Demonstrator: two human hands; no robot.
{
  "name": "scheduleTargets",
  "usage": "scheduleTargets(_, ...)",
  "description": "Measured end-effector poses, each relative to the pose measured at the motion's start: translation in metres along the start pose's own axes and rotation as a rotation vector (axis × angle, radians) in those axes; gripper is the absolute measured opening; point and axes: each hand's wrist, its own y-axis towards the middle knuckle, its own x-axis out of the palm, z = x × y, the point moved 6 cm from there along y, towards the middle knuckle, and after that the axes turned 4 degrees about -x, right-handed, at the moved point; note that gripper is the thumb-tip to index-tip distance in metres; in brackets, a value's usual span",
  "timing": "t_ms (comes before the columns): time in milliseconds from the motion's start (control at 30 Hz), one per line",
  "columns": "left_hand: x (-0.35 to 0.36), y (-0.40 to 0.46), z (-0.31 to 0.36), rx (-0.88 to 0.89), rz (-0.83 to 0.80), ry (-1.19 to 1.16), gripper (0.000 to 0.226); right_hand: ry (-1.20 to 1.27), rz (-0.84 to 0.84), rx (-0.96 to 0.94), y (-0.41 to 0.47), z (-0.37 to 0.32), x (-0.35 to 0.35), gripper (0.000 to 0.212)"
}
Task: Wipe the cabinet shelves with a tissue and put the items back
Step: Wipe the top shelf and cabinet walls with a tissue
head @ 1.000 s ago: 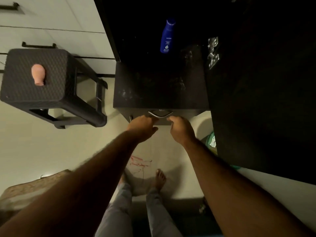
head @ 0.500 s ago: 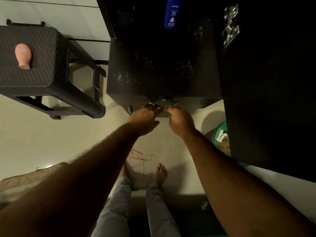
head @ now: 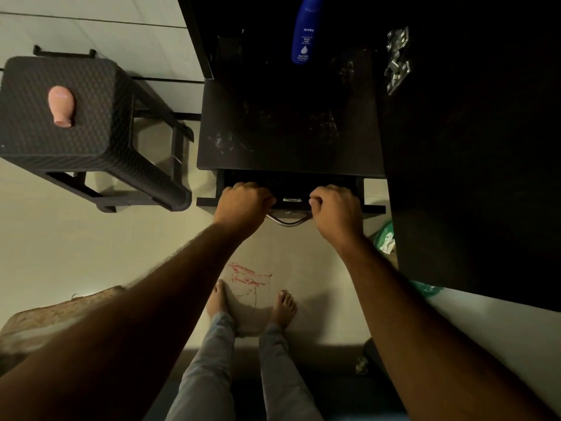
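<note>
Currently both hands on the drawer (head: 291, 183) front, drawer slid partly out under the dark shelf (head: 288, 129). Left hand (head: 243, 205) and right hand (head: 335, 209) each have a clenched grip over the front's top edge, either side of the metal handle (head: 288, 220). Blue lotion bottle (head: 303, 31) lies further back on the shelf, well apart from the hands. Pink bottle (head: 61, 106) lies on the dark stool (head: 91, 123) off to the left. No tissue visible in either hand.

The drawer (head: 290, 189) now stands pulled out a little, both hands (head: 243, 205) gripping its front edge
</note>
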Motion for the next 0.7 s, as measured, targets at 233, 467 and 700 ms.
scheduleTargets(233, 0.016, -0.010, -0.002, -0.107, -0.248, -0.046, 0.023, 0.191, -0.350, 0.093, 0.002, 0.013, 0.009, 0.014)
scheduleTargets(467, 0.026, -0.026, 0.003, -0.120, -0.565, -0.123, 0.022, 0.292, -0.606, 0.145, -0.020, 0.012, 0.030, 0.032)
scheduleTargets(700, 0.046, -0.044, 0.007, -0.095, -0.704, -0.171, 0.019, 0.251, -0.763, 0.128, -0.038, 0.011, 0.042, 0.037)
